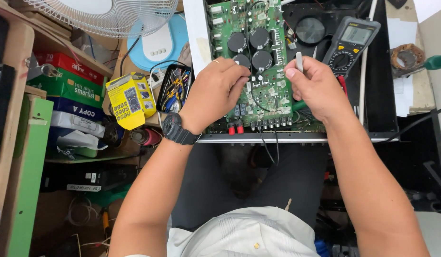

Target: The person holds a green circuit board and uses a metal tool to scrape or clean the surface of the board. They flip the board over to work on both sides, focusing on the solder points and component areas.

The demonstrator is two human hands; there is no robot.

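A green circuit board (272, 90) with several black round capacitors (249, 47) lies in an open metal chassis (287, 137) in front of me. My left hand (213, 93), with a black wristwatch (178, 129) and a ring, rests on the board's left part, fingers curled near a black wire (254, 97). My right hand (313, 85) pinches a thin grey tool (299, 62) upright over the board's right side; a green handle (299, 104) shows under the palm.
A grey multimeter (350, 43) lies in the chassis at the right. A yellow meter box (130, 100), a tray of small tools (175, 88) and stacked boxes (73, 90) sit at the left. A white fan (106, 16) stands behind. A green-handled tool (437, 61) lies far right.
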